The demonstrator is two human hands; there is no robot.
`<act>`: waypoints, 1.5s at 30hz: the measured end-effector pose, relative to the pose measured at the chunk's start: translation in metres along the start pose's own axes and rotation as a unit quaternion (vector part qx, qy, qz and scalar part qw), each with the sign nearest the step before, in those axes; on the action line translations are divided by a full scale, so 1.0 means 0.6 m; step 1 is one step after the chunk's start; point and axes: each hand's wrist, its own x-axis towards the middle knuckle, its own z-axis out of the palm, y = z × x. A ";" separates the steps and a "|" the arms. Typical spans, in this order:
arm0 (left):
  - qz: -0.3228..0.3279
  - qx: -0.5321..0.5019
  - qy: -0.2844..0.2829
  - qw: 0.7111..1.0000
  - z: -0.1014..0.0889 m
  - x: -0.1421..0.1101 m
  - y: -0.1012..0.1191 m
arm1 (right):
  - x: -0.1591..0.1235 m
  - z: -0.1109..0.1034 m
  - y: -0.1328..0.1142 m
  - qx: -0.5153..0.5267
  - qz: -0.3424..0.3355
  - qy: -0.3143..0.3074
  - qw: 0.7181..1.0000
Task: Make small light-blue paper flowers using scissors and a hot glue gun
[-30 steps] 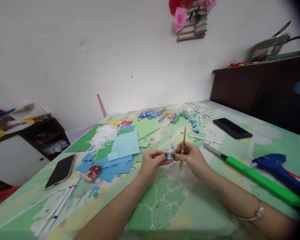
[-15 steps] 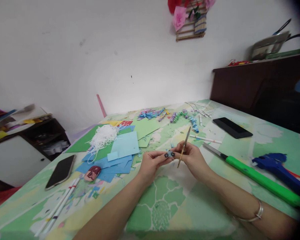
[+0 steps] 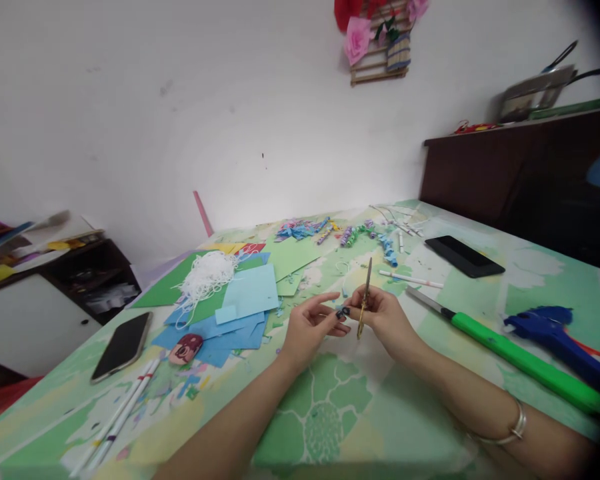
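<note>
My right hand [image 3: 383, 317] is closed round a pair of scissors [image 3: 366, 293] with gold-coloured handles, the narrow blades pointing up and away from me. Its thumb and index finger also pinch at a tiny piece of light blue paper, now almost hidden by the fingertips. My left hand [image 3: 307, 330] meets it there, thumb tip against the same spot, while its index finger is lifted away and the others curl beneath. Beyond the hands lies a thin white string end [image 3: 344, 270]. Left of them are sheets of blue paper [image 3: 230, 337] and a light blue sheet [image 3: 253, 290].
White string [image 3: 207, 277] heaps on green paper [image 3: 153, 287]. A phone [image 3: 123, 347], an eraser-like object [image 3: 186, 349] and white sticks [image 3: 125, 413] lie left. Curled paper strips [image 3: 387, 248] are at the back. Rightward are a black phone [image 3: 464, 256], a green cutter [image 3: 525, 360] and a blue glue gun [image 3: 555, 333].
The left index finger has lifted off the small blue paper, which both hands pinched in plain sight before. The scissors tilted right, then came back nearly upright in my right hand.
</note>
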 end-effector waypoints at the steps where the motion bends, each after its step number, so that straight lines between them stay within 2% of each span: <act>1: 0.003 0.005 -0.004 1.000 0.000 0.000 0.000 | 0.000 0.000 0.001 -0.001 0.000 -0.001 1.000; 8: 0.004 0.015 0.001 1.000 -0.002 -0.002 -0.004 | -0.002 0.000 -0.001 0.023 0.017 -0.006 1.000; 20: 0.003 0.026 0.004 1.000 0.003 -0.006 0.003 | -0.006 -0.001 0.002 0.131 0.068 -0.031 0.989; 26: -0.003 0.012 0.001 1.000 0.002 -0.005 0.004 | -0.005 -0.002 0.004 0.111 0.039 -0.023 0.993; 30: -0.040 -0.061 -0.002 0.997 -0.003 0.000 0.001 | -0.005 -0.001 -0.002 0.080 0.011 -0.029 0.996; 33: -0.118 -0.118 -0.041 0.985 -0.007 0.003 -0.005 | -0.005 0.001 -0.007 0.062 -0.023 -0.045 0.997; 36: -0.200 -0.126 -0.135 0.962 -0.008 0.002 -0.010 | -0.007 0.003 -0.010 0.041 -0.051 -0.060 0.996; 38: -0.228 -0.129 -0.177 0.949 -0.008 0.000 -0.011 | -0.009 0.004 -0.011 0.032 -0.056 -0.077 0.995; 45: -0.183 -0.167 -0.159 0.956 -0.007 -0.005 -0.002 | -0.012 0.005 -0.015 0.013 -0.071 -0.098 0.993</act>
